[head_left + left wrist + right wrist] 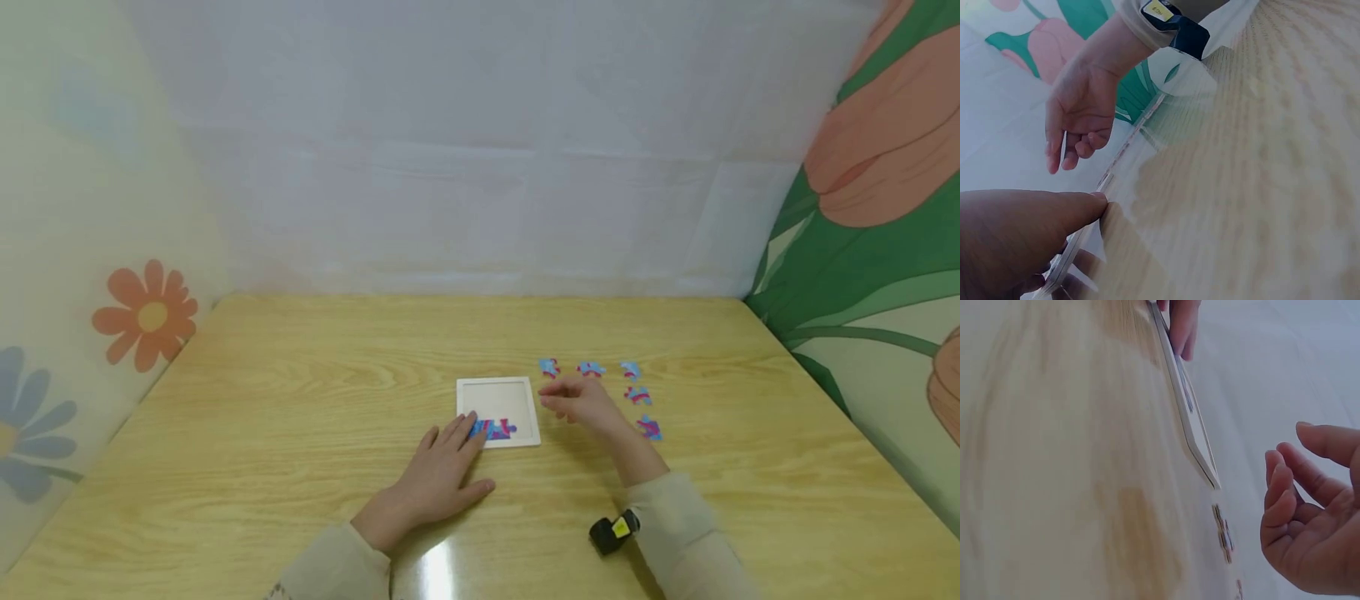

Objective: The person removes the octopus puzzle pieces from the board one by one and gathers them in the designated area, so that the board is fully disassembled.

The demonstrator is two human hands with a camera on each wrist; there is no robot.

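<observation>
A white square puzzle frame lies on the table, with joined blue, pink and purple jigsaw pieces along its near side. My left hand rests at the frame's lower left corner, fingers extended over its edge and covering part of the pieces. Beside the frame's right edge, my right hand hovers with fingers loosely bent. In the right wrist view, the thumb of that right hand stands apart from the fingers, and no piece shows between them.
Loose jigsaw pieces lie right of the frame: one at the back, another beside it, and several down the right side, including one at the near end. A black strap device sits at my right wrist. White cloth hangs behind the table.
</observation>
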